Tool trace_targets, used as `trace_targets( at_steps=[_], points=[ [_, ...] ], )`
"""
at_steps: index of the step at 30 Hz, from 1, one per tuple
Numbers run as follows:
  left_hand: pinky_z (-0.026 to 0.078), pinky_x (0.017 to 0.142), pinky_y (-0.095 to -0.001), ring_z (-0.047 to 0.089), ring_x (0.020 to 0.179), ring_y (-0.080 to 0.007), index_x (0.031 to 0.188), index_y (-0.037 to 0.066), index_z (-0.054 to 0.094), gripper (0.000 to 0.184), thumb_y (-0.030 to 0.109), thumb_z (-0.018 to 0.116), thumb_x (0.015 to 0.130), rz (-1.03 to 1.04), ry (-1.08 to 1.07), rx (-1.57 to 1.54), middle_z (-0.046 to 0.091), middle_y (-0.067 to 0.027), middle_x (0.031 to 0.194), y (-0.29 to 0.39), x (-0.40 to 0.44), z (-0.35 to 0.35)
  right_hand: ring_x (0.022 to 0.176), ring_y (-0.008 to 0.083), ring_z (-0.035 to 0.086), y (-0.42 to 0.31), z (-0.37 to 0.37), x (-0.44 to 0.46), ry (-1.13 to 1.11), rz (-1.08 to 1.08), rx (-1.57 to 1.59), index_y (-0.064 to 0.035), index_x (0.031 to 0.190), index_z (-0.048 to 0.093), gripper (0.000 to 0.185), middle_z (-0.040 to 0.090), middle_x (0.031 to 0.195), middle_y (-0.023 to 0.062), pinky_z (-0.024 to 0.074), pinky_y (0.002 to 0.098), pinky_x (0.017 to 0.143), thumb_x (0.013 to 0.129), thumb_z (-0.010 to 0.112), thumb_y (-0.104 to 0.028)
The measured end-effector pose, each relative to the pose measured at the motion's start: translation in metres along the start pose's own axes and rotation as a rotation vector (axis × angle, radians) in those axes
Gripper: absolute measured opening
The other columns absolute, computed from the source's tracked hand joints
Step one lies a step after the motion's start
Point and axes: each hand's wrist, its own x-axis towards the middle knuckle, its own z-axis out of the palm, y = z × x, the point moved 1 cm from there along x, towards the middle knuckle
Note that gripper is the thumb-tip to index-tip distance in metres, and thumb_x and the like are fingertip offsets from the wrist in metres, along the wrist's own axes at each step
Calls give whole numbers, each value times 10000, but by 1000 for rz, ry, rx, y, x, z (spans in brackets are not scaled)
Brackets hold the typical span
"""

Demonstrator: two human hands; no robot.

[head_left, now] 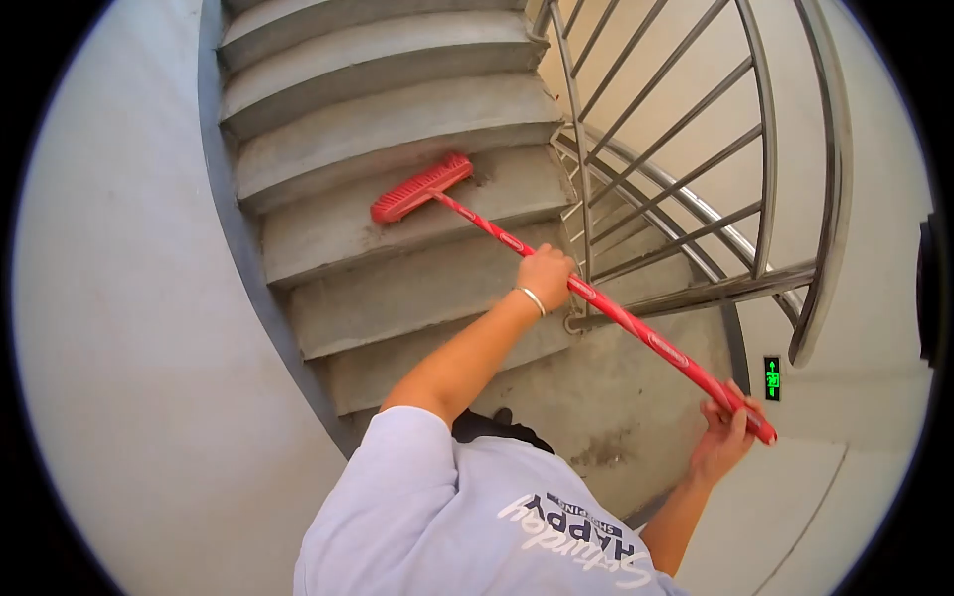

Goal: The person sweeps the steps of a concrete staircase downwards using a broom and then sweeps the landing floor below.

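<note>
The left hand (pixel 549 276), at the centre of the frame, is wrapped around the shaft of a long-handled red broom (pixel 651 338), with a pale bracelet (pixel 535 301) sitting at its wrist. The right hand (pixel 723 439), at the lower right, has thumb and fingers curled around the shaft just short of its tip, so a short end pokes out beyond the grip. The wide spacing between the two grips probably gives leverage: the forward hand can guide the shaft while the rear one steadies its end. From there the shaft slants toward the upper left, likely so that the broom can reach up the stairs without the person climbing. Its broom head (pixel 422 189) lies on a concrete stair tread (pixel 328 243) in the upper middle, bristles seemingly turned to the riser behind, where a corner would gather dirt; a dark patch of grit (pixel 483 177) shows just beside the bristles. A metal railing (pixel 711 291) fills the upper right, and the shaft appears angled so as to pass clear of it. Farther out, a green-lit exit sign (pixel 772 378) is set low on the wall at the right.
</note>
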Motion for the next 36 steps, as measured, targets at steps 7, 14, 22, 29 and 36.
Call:
trace_targets(
  at_steps=[7,14,22,29,36],
  points=[
    [507,722,-401,570,915,-259,742,112,634,164,268,647,794,38,27,-22,623,-63,824,-9,21,1,718,257,668,8,10,-6,-101,-49,23,-41,1118,447,243,584,1119,258,583,360,672,900,526,-112],
    [511,714,-406,568,917,-262,749,100,632,200,293,637,802,124,-140,6,620,-69,826,9,12,17,709,260,670,8,-25,-27,4,-8,-69,-45,1096,454,279,588,1109,259,586,351,656,869,583,-143],
    [503,725,-399,561,925,-261,759,110,619,159,265,646,778,237,-128,-40,603,-65,831,32,38,7,722,225,658,-11,-39,-35,-79,-77,-88,-53,1113,450,358,591,1099,207,563,310,658,824,607,-193],
    [511,712,-394,571,906,-267,746,127,618,104,196,677,694,399,-214,-45,601,-44,806,3,58,68,755,251,655,19,-5,-57,-174,79,-188,21,996,590,308,561,1057,169,571,342,685,755,634,-166],
    [516,706,-372,580,903,-250,752,116,628,142,200,699,662,397,-224,-52,616,-48,823,71,40,48,784,255,651,-17,-73,-67,-127,31,-136,5,1026,580,348,540,1082,170,573,359,699,751,640,-200]
  ],
)
